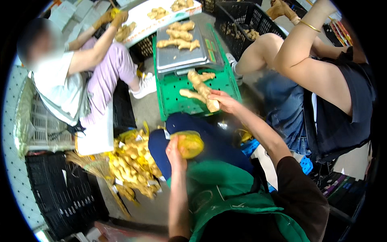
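My right hand (224, 101) is closed on the near end of a large branched ginger root (200, 86), which it holds over the green crate (166, 99). Closer to my lap, my left hand (174, 152) grips a yellow mesh bag (190, 144); the bag is a little blurred, and I cannot tell what is inside. Beyond the root, a flat-topped scale (169, 62) stands on the crate. Several pieces of ginger (179, 35) lie on its metal plate.
Ginger in yellow nets (131, 165) is heaped on the floor at left, beside a straw broom (90, 163). A person (56, 76) sits at left, another (330, 76) at right. Black crates (248, 20) stand at the back, near a white box lid (141, 26) with ginger.
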A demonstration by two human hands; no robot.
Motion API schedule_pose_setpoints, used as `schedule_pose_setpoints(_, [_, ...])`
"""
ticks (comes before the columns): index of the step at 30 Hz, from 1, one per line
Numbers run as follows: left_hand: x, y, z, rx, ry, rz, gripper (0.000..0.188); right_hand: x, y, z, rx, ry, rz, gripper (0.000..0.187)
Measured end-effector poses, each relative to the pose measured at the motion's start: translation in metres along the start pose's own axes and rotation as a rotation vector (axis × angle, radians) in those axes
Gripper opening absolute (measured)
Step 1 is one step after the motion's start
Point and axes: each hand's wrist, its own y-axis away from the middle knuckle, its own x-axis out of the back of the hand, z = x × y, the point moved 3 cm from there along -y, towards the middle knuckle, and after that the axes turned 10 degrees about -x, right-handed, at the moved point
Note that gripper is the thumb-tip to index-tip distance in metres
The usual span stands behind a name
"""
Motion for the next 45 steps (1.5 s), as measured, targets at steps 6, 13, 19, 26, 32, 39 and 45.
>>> schedule_pose_setpoints(6, [-0.01, -0.001, -0.002, 0.019, 0.092, 0.033, 0.026, -0.079, 0.079, 0.016, 0.11, 0.0, -0.312, 0.042])
schedule_pose_setpoints(13, [-0.007, 0.0, -0.001, -0.041, 0.093, -0.038, 0.025, -0.144, 0.114, 0.034, 0.319, 0.139, -0.26, 0.059])
schedule_pose_setpoints(19, [-0.001, 0.009, 0.02, -0.27, -0.15, -0.048, 0.022, -0.164, 0.122, 0.044, 0.862, 0.85, -0.209, 0.042])
schedule_pose_setpoints(26, [0.014, 0.027, 0.029, -0.628, -0.429, -0.003, 0.023, -0.166, 0.119, 0.052, 1.448, 1.445, -0.274, 0.029])
schedule_pose_setpoints(32, [0.019, 0.03, 0.037, -0.591, -0.246, 0.116, 0.024, -0.172, 0.111, 0.041, 1.345, 1.608, -0.084, 0.037])
schedule_pose_setpoints(39, [0.03, 0.029, 0.016, -0.053, 0.33, 0.181, 0.024, -0.156, 0.124, 0.045, 1.401, 1.73, -0.161, 0.044])
schedule_pose_setpoints(45, [0.026, 0.021, 0.014, -0.084, 0.238, 0.083, 0.023, -0.161, 0.128, 0.05, 1.299, 1.547, -0.263, 0.042])
